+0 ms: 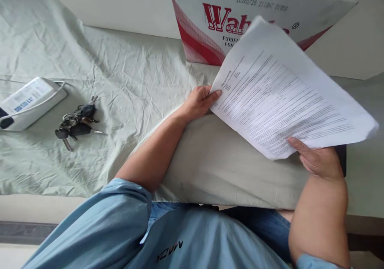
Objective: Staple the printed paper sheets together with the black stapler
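Observation:
Both my hands hold a stack of printed paper sheets (285, 97), lifted and tilted above a beige pillow (216, 165). My left hand (199, 101) pinches the sheets' left corner with the thumb on top. At the lower edge, my right hand (318, 159) grips the stack from below, thumb on the front page. The pages carry dense lines of small text. A dark flat object (341, 159) shows just behind my right hand, mostly hidden.
A white and red cardboard box (210, 25) with red lettering stands behind the papers. On the wrinkled pale green sheet (126, 73) at left lie a bunch of keys (76, 123) and a white device (30, 103) with a label.

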A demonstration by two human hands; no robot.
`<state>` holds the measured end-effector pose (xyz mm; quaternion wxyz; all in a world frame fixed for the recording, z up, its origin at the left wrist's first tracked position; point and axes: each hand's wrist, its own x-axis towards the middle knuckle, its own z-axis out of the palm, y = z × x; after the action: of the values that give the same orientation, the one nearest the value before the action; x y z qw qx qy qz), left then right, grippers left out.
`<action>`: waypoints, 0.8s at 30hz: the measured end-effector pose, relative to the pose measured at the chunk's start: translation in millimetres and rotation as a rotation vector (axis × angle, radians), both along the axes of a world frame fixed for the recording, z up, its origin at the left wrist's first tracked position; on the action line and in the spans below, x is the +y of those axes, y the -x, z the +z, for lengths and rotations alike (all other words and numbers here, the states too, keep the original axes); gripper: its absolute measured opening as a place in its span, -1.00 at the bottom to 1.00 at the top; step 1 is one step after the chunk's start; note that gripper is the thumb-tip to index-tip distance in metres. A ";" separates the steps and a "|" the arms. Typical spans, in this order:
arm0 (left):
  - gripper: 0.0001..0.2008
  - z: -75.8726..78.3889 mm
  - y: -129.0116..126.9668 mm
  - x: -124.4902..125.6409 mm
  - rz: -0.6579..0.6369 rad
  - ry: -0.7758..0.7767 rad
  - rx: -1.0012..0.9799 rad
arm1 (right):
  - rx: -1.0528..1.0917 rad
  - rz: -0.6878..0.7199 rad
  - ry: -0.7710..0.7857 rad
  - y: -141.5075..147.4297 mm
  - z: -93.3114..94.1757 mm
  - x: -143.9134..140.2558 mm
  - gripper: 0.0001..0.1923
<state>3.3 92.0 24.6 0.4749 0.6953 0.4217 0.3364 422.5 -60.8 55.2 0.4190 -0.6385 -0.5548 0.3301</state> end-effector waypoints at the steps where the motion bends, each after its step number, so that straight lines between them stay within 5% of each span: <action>1: -0.20 2.8 -1.2 -2.0 0.003 0.017 -0.018 | 0.003 0.015 0.073 -3.9 1.2 -2.1 -0.14; 5: -0.18 16.7 -0.9 -6.7 -0.053 0.066 -0.051 | 0.056 -0.103 0.309 -27.6 8.8 -5.6 -0.20; 9: -0.30 28.2 0.6 -8.1 -0.215 0.129 0.022 | 0.172 -0.354 0.131 -37.1 21.5 -2.0 -0.09; 16: -0.70 45.8 -13.5 -12.1 -0.522 0.173 0.171 | 0.220 0.005 0.384 8.6 22.4 2.2 -0.28; 18: -0.74 49.5 -18.1 -11.9 -0.485 0.187 0.271 | 0.182 0.030 0.369 20.4 13.6 6.4 -0.31; 24: -0.83 57.6 -27.0 -6.9 -0.020 0.283 0.425 | 0.225 -0.053 0.426 27.4 -6.0 16.2 -0.29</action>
<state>30.3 85.0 82.2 0.4713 0.6812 0.5482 0.1156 395.2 -44.6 49.2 0.3426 -0.6861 -0.4056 0.4973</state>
